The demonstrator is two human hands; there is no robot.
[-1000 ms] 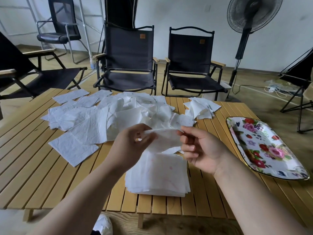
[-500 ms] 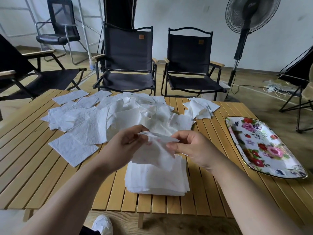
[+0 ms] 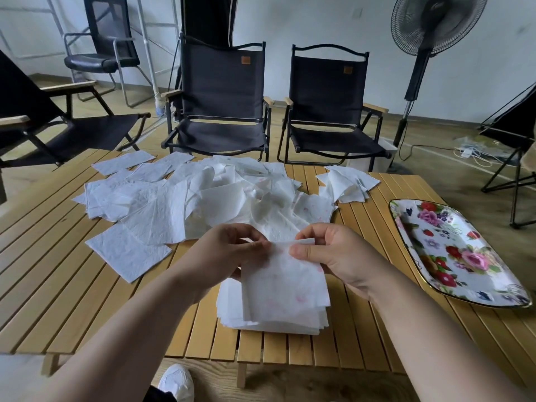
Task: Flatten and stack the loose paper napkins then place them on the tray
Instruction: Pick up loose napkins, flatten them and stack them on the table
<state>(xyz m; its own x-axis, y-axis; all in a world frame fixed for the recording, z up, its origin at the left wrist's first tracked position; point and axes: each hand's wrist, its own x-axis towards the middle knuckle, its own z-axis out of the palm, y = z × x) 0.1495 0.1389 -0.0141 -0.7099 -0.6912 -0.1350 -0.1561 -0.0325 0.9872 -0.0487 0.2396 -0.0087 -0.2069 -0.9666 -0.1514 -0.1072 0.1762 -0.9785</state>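
Note:
A white paper napkin (image 3: 285,281) with faint pink print hangs spread out between my hands, just above a neat stack of napkins (image 3: 272,320) near the table's front edge. My left hand (image 3: 232,253) pinches its upper left edge and my right hand (image 3: 333,253) pinches its upper right edge. Behind them a large heap of loose napkins (image 3: 203,198) covers the middle and left of the wooden slatted table (image 3: 58,285). A smaller pile of napkins (image 3: 346,184) lies at the back right. The floral tray (image 3: 452,250) sits on the table's right side with nothing on it.
Two black folding chairs (image 3: 220,105) stand right behind the table, with more chairs at the left and far right. A standing fan (image 3: 429,39) and floor cables are at the back right. My white shoe (image 3: 177,382) shows under the table's front edge.
The napkin, crumpled and bunched between my hands before, now hangs opened out flat. Both hands have dropped slightly toward the stack.

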